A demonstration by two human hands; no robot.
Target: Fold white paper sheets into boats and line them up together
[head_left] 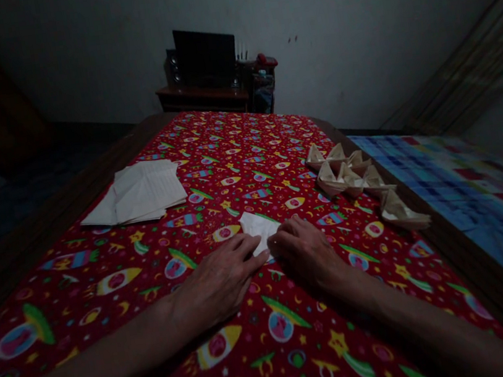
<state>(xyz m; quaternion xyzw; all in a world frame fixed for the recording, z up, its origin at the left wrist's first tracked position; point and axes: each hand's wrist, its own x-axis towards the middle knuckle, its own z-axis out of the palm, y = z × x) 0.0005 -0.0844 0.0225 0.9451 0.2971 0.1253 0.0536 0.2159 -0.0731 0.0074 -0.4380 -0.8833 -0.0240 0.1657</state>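
A small white sheet of paper (257, 226), partly folded, lies on the red patterned cloth between my two hands. My left hand (221, 274) grips its left and near edges, with the thumb low and the fingers over the paper. At the paper's right edge, my right hand (304, 246) is closed on it with curled fingers. Part of the paper is hidden under my fingers. Off to the right sit several folded paper boats (346, 176) with pointed peaks. To the left lies a loose stack of paper sheets (146, 191).
The red cloth (228, 154) with rockets and stars covers a long dark wooden table (103, 165). A monitor (206, 54) and speakers stand on a cabinet at the far wall. On the right is a bed-like surface with a checked, colourful cover (424, 189). The room is dim.
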